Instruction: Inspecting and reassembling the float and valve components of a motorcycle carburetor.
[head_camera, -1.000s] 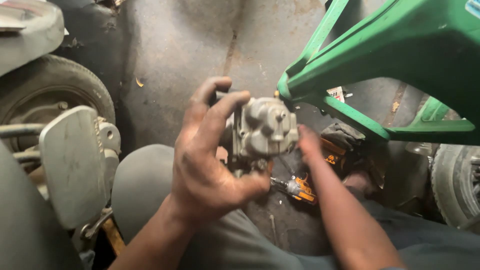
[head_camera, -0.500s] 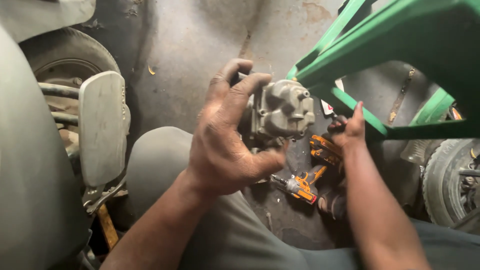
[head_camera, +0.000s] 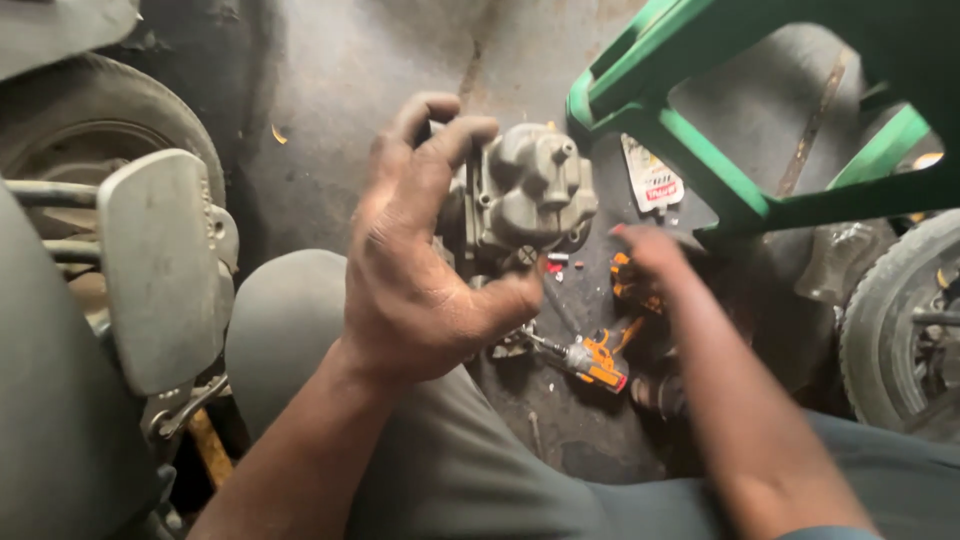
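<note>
My left hand (head_camera: 420, 270) grips a grey metal carburettor (head_camera: 530, 190) and holds it up above my knees, fingers over its top and thumb under it. My right hand (head_camera: 650, 250) is stretched out low to the right of the carburettor, blurred, over orange-handled tools (head_camera: 630, 285) lying on the dirty floor. It is apart from the carburettor, and I cannot tell whether its fingers hold anything. An orange-handled screwdriver (head_camera: 595, 360) lies on the floor below the carburettor.
A green plastic stool (head_camera: 720, 190) stands at the upper right, with a small white packet (head_camera: 650, 180) beneath it. Tyres sit at the upper left (head_camera: 110, 110) and far right (head_camera: 890, 330). A grey vehicle panel (head_camera: 155, 270) is at my left knee.
My right hand has let go of the carburettor and reached down right toward the tools on the floor. My left hand keeps holding the carburettor.
</note>
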